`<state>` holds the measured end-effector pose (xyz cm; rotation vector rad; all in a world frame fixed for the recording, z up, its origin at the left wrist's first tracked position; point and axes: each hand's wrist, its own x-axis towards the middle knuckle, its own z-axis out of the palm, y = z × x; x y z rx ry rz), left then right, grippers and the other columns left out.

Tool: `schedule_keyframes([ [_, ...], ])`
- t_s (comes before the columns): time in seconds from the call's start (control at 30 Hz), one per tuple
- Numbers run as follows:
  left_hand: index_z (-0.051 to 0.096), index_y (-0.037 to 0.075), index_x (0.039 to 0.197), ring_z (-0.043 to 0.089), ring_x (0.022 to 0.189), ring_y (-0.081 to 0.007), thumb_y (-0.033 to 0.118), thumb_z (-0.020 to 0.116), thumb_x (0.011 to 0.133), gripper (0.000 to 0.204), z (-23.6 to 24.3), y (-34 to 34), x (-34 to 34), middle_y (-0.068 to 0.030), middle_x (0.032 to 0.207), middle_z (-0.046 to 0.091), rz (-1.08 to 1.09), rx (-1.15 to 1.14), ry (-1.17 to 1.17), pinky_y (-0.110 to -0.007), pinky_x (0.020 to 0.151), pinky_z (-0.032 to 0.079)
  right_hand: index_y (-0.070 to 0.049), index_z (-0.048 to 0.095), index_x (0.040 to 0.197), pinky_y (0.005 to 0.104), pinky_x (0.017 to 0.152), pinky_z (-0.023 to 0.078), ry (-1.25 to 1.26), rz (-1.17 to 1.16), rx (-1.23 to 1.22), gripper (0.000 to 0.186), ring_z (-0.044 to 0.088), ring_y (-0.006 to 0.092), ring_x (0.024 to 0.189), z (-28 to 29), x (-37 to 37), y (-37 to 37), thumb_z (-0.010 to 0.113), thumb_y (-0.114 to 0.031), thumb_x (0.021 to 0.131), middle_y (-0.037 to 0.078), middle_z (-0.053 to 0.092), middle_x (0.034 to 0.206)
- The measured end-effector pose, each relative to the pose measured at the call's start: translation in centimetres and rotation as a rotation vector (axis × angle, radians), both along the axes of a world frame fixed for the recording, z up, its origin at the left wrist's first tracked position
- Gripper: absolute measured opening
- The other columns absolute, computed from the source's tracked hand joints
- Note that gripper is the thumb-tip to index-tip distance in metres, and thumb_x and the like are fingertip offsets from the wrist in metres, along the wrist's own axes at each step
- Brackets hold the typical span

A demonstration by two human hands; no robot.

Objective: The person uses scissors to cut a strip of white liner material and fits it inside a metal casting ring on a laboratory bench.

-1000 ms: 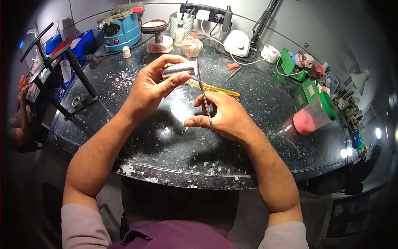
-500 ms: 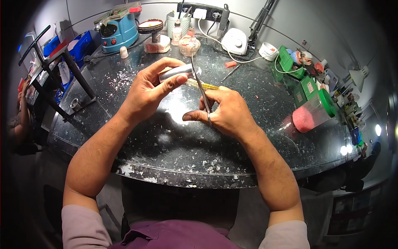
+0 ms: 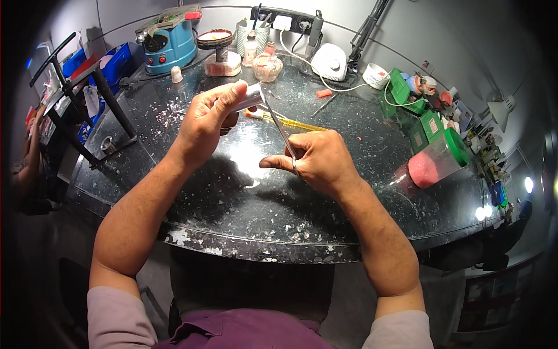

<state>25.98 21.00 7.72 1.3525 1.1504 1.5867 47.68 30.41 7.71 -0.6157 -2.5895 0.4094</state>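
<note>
Silver gleams on a cylinder (image 3: pixel 251 98) gripped by the fingers of the left hand (image 3: pixel 204 121) above the black bench (image 3: pixel 372 145); the right hand (image 3: pixel 325 160) grasps a thin metal tool (image 3: pixel 283 135) (its tip by the cylinder's end).

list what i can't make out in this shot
All in the head view:
Metal cylinder: its lower left end, hidden by the left hand.
Long yellow item: its right end, behind the right hand.
Pink scraps: too small to identify.
Other person: mostly lost in the dark left rim.
</note>
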Motion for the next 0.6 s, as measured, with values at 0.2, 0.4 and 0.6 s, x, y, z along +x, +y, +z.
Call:
schedule_keyframes([
  [0.2,0.065,0.007,0.113,0.046,0.066,-0.0002,0.029,0.069,0.095,0.028,-0.7,0.7,0.5,0.0039,0.086,0.063,0.064,0.052,0.084,-0.017,0.058,0.034,-0.003,0.059,0.058,0.0369,0.053,0.045,-0.046,-0.048,-0.169,0.067,0.056,0.0253,0.049,-0.1,-0.3,-0.2,0.074,-0.066,0.073,0.009,0.055,0.051],
  [0.4,0.063,0.006,0.118,0.062,0.089,-0.0048,0.021,0.075,0.09,0.034,-0.6,0.7,0.7,-0.0002,0.097,0.069,0.107,0.092,0.101,-0.02,0.075,0.047,-0.001,0.064,0.093,0.0378,0.073,0.05,-0.043,-0.053,-0.36,0.092,0.065,0.0262,0.079,-0.2,-0.3,-0.1,0.069,-0.086,0.058,0.012,0.065,0.083],
  [0.6,0.063,0.005,0.119,0.065,0.101,-0.0101,0.018,0.076,0.089,0.035,-0.5,0.6,1.1,-0.0057,0.106,0.071,0.09,0.139,0.093,-0.024,0.087,0.051,0.002,0.065,0.096,0.0391,0.076,0.051,-0.059,-0.046,-0.294,0.094,0.067,0.029,0.085,0.5,-0.2,-0.3,0.067,-0.086,0.062,0.014,0.066,0.085],
])
